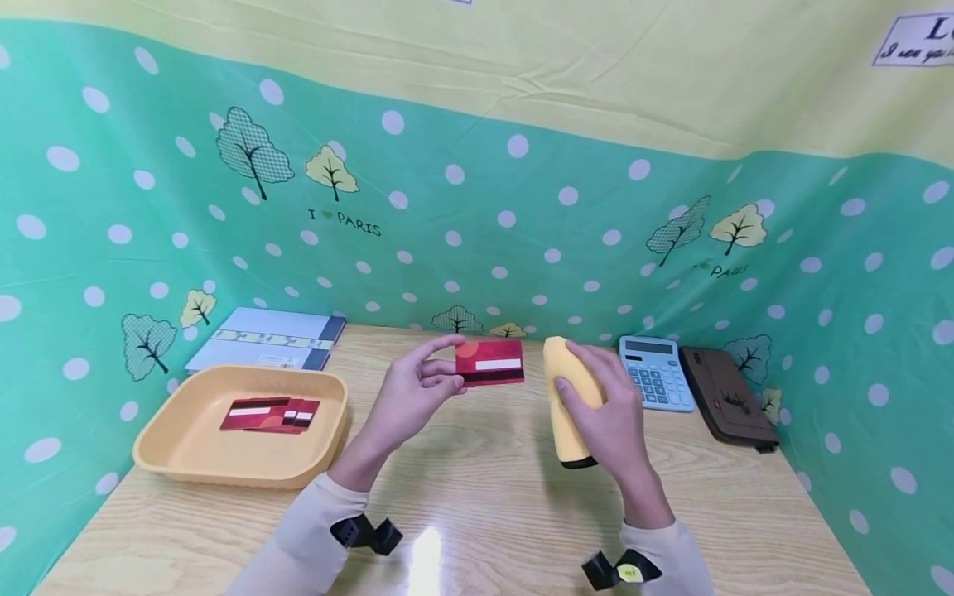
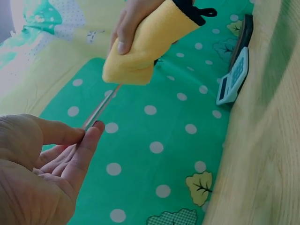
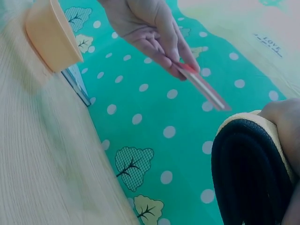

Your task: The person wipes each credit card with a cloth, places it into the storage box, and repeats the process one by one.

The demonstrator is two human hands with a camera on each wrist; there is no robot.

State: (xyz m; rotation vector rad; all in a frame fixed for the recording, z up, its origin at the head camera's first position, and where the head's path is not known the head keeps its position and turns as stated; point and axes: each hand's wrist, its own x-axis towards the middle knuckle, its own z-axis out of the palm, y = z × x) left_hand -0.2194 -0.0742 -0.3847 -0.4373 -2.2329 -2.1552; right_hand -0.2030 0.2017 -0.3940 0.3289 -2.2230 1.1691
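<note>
My left hand (image 1: 412,389) pinches a red card (image 1: 489,374) by its left edge, between thumb and fingers. The card bears a white strip and a black stripe, and it is held up above the table. In my right hand (image 1: 613,407) is a folded yellow cloth (image 1: 568,401) with black trim and a small black loop, gripped by thumb and fingers. The cloth stands just to the right of the card, a gap between them in the head view. Seen from the left wrist, the card (image 2: 102,107) is almost edge-on, its far end pointing at the cloth (image 2: 145,44).
Several red cards (image 1: 257,412) lie in a peach plastic basin (image 1: 171,462) at the left. Behind it rests a blue-grey notebook (image 1: 279,327). A light blue calculator (image 1: 656,374) and a brown pouch (image 1: 726,397) lie at the right back. A patterned green curtain (image 1: 462,248) encloses the wooden table (image 1: 477,472).
</note>
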